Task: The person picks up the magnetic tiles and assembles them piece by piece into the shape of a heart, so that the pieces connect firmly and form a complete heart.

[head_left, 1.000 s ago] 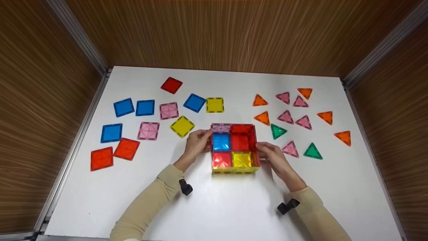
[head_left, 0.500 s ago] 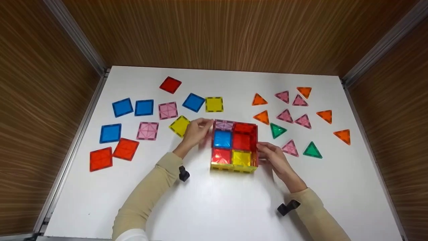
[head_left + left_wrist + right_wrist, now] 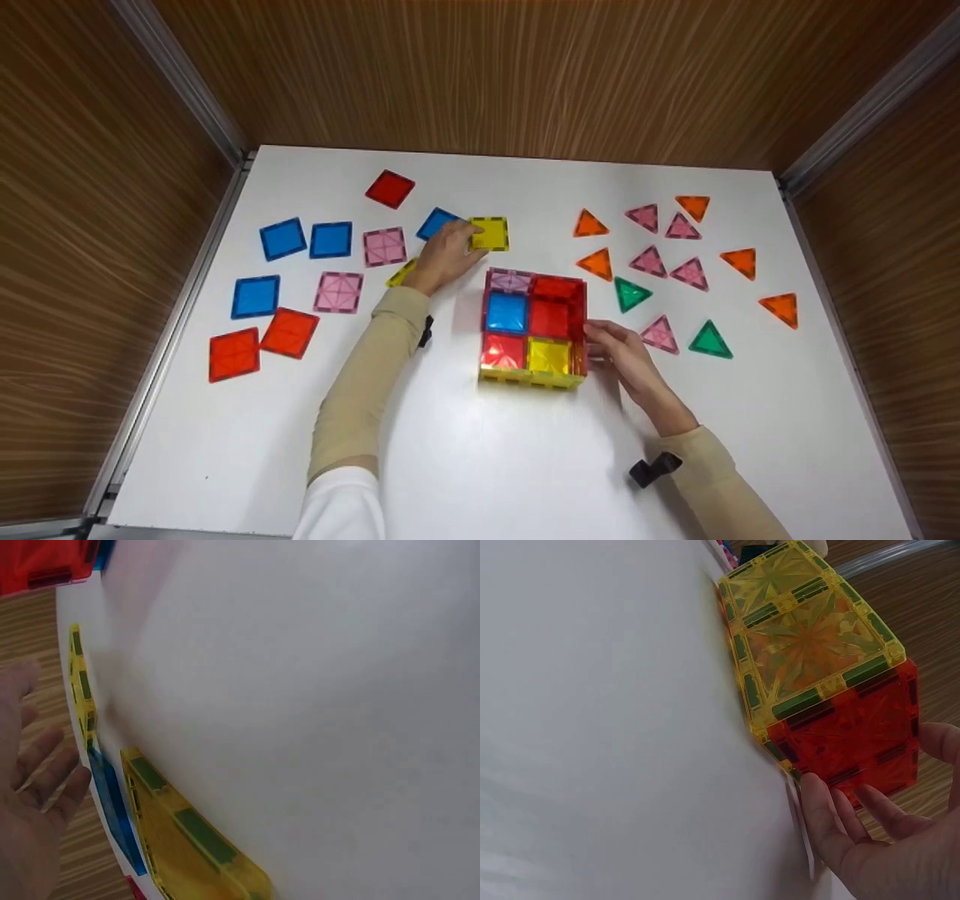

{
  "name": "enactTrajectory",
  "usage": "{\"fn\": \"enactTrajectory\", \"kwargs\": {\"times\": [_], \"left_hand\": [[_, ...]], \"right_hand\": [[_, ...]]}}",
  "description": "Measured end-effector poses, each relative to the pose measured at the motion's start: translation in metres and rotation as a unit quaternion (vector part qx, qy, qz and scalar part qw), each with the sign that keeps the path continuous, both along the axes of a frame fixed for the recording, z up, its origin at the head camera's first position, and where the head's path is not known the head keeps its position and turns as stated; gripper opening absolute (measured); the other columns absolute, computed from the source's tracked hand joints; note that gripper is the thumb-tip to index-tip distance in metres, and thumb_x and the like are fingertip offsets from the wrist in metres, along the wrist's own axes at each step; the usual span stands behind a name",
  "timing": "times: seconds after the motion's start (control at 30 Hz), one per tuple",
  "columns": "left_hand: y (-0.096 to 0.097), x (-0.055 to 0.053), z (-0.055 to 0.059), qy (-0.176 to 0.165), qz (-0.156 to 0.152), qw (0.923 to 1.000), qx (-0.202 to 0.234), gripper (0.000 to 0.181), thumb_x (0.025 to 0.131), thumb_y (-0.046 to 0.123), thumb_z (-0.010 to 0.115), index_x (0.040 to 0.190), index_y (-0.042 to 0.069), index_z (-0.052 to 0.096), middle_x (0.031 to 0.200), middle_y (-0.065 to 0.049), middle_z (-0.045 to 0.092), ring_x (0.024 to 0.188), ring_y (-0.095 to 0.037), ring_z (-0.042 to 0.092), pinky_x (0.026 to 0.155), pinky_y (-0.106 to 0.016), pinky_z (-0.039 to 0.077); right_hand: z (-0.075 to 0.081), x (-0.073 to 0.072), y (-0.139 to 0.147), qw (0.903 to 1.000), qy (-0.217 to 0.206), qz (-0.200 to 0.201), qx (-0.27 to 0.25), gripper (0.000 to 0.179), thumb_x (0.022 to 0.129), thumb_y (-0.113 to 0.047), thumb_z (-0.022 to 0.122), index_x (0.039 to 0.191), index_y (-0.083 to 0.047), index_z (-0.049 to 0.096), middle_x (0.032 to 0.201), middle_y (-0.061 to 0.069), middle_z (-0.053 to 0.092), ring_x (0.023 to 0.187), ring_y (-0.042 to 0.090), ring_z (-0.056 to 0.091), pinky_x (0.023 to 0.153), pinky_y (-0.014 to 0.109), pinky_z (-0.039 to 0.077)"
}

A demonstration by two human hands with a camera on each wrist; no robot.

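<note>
A low open-topped box of see-through magnetic tiles (image 3: 507,312) stands at mid-table, its floor blue, red and yellow. Yellow tiles (image 3: 806,637) form its front wall and red ones its right wall. My right hand (image 3: 626,358) rests its fingertips against that red wall (image 3: 847,731). Over the back tiles, my left hand (image 3: 448,255) reaches with spread fingers to a yellow square tile (image 3: 491,234); thumb and fingers overlap its left edge. Beneath this hand, a blue square tile (image 3: 435,223) and another yellow square tile (image 3: 400,273) are partly hidden.
Blue, pink and red square tiles (image 3: 256,296) lie scattered on the left of the white table (image 3: 450,465). On the right lie orange, pink and green triangle tiles (image 3: 632,295). Wood-grain panels (image 3: 480,75) enclose the back and sides.
My left hand has left the box's left side and moved up and away to the yellow square tile at the back. My right hand has stayed at the box's right wall.
</note>
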State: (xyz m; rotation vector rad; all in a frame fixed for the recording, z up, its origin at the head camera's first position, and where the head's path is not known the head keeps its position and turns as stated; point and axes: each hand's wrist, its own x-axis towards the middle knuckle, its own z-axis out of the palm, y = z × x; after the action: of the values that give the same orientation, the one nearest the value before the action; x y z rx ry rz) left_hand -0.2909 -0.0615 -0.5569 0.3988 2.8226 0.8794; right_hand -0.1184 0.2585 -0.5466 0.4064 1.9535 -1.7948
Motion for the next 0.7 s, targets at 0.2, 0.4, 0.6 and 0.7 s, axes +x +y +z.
{"fn": "enactTrajectory", "kwargs": {"times": [0.2,0.4,0.6,0.7], "left_hand": [[0.017,-0.013,-0.004,-0.01,-0.027,0.9989,-0.036,0.057,0.104,0.04,0.066,0.155,0.016,0.053,0.161,-0.009,0.047,0.145,-0.029,0.044,0.129,-0.045,0.035],[0.025,-0.019,-0.004,0.006,-0.062,0.9951,-0.077,0.065,0.103,0.043,0.066,0.159,0.016,0.047,0.166,-0.009,0.04,0.154,-0.03,0.035,0.132,-0.051,0.027],[0.026,-0.025,-0.002,-0.024,-0.074,0.9916,-0.103,0.069,0.104,0.045,0.063,0.162,0.016,0.041,0.174,-0.01,0.03,0.163,-0.032,0.024,0.135,-0.053,0.017],[0.022,-0.027,-0.001,-0.02,-0.077,0.9907,-0.11,0.065,0.104,0.046,0.064,0.158,0.014,0.047,0.167,-0.011,0.039,0.156,-0.032,0.034,0.134,-0.051,0.023]], "right_hand": [[0.0,0.002,0.003,0.9999,0.0,0.007,0.01,0.063,0.107,-0.045,0.059,0.153,-0.004,0.048,0.132,0.005,0.066,0.101,0.013,0.068,0.094,0.018,0.058],[0.0,0.002,0.003,0.9998,0.003,0.011,0.014,0.063,0.106,-0.047,0.06,0.152,-0.004,0.049,0.132,0.004,0.068,0.101,0.013,0.07,0.094,0.019,0.058],[-0.001,0.0,0.003,0.9997,0.003,0.011,0.021,0.064,0.106,-0.048,0.06,0.152,-0.004,0.049,0.131,0.004,0.069,0.102,0.013,0.069,0.095,0.019,0.058],[-0.001,-0.002,0.001,0.9997,-0.002,0.011,0.022,0.064,0.106,-0.048,0.059,0.153,-0.005,0.049,0.133,0.006,0.068,0.103,0.014,0.069,0.095,0.019,0.058]]}}
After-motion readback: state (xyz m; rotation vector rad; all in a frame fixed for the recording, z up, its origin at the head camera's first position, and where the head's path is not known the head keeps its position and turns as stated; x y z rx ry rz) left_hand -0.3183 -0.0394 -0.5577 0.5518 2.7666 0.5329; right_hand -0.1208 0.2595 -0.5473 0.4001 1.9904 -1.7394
